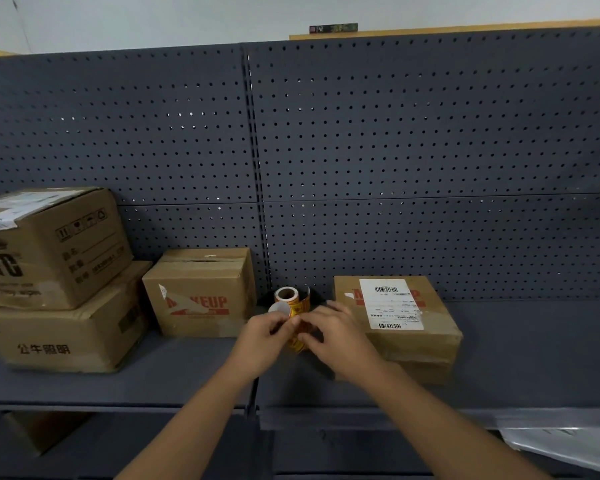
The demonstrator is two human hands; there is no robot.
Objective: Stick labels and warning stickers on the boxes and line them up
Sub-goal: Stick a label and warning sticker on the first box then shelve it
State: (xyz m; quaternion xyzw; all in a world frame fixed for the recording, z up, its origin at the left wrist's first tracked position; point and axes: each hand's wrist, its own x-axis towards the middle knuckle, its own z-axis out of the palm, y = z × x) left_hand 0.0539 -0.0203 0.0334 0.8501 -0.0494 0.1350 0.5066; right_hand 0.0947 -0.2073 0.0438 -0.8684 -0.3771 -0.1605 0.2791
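The sticker strip [298, 332], trailing from the roll [287, 295] on the shelf [187, 368] between two boxes, is being pinched by both the left hand [264, 336] and right hand [336, 336], probably so a sticker is peeling for the labelled box [395, 317] alongside.

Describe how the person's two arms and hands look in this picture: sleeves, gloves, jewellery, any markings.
Both forearms are bare from the lower frame edge to the wrists; no sleeve shows. The left hand and right hand are bare too: no gloves, and no ring, watch or bracelet is visible. No markings can be made out. The fingers are slightly motion-blurred, so fine detail is unclear.
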